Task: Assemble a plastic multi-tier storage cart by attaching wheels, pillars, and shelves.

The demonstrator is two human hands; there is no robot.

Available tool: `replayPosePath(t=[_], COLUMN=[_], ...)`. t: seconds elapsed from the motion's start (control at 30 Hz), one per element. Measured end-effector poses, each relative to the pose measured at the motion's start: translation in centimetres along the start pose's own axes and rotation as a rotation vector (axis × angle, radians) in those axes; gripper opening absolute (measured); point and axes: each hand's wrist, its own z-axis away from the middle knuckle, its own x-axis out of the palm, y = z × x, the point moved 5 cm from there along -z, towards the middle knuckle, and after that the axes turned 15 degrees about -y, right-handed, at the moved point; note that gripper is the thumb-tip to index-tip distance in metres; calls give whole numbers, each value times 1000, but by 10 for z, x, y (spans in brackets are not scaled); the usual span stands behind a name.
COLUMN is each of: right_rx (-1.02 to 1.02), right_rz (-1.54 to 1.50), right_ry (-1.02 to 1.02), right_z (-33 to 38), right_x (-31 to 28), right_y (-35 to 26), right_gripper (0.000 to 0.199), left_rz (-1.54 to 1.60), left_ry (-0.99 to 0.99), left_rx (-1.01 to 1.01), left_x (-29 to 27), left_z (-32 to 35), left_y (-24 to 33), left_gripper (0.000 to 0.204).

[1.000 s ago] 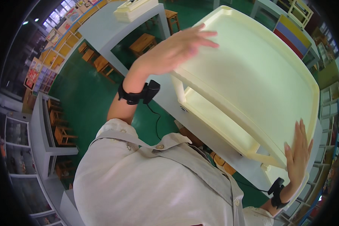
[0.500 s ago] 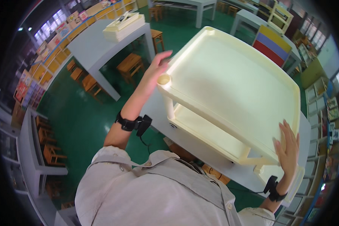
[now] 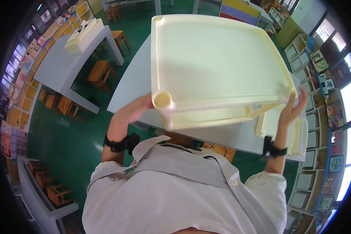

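A cream plastic two-tier cart (image 3: 218, 62) stands on a grey table (image 3: 130, 87) in front of me, with its raised-rim upper tray facing up. The lower tray (image 3: 210, 119) shows beneath the near edge. At the near left corner, a post (image 3: 162, 102) has a round opening in its top. My left hand (image 3: 135, 108) is closed at this corner, with its fingertips hidden behind the post. Beside the near right corner, my right hand (image 3: 291, 111) is raised with fingers apart, the thumb side against the rim. Another cream plastic piece (image 3: 298, 136) lies on the table beyond my right wrist.
To the left, a second grey table (image 3: 58, 58) bears a stack of cream trays (image 3: 83, 37). Wooden stools (image 3: 101, 74) stand close to it. Open shelves (image 3: 306, 167) run along the right side, and a striped board (image 3: 240, 11) stands at the back.
The cart has turned so its near edge runs almost straight across my view. My left hand has shifted from the left rim down to the corner post; my right hand has lifted off the tray surface.
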Motion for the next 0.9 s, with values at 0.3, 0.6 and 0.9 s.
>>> replayPosePath(t=[0.3,0.6,0.9], right_rx=[257,370,338], right_rz=[-598,-1228,-1236], right_ry=[-1258,-898,-686], right_z=[124,187,217], right_x=[31,55,42], right_y=[-107,-119,-92], right_gripper=[49,76,106], left_rz=[-299,-160,126], left_ry=[-295,-369,10], left_rx=[-29,257,300], left_x=[105,8,-58], left_z=[-28,-53,-120], left_y=[56,69,11], left_gripper=[35,46,70])
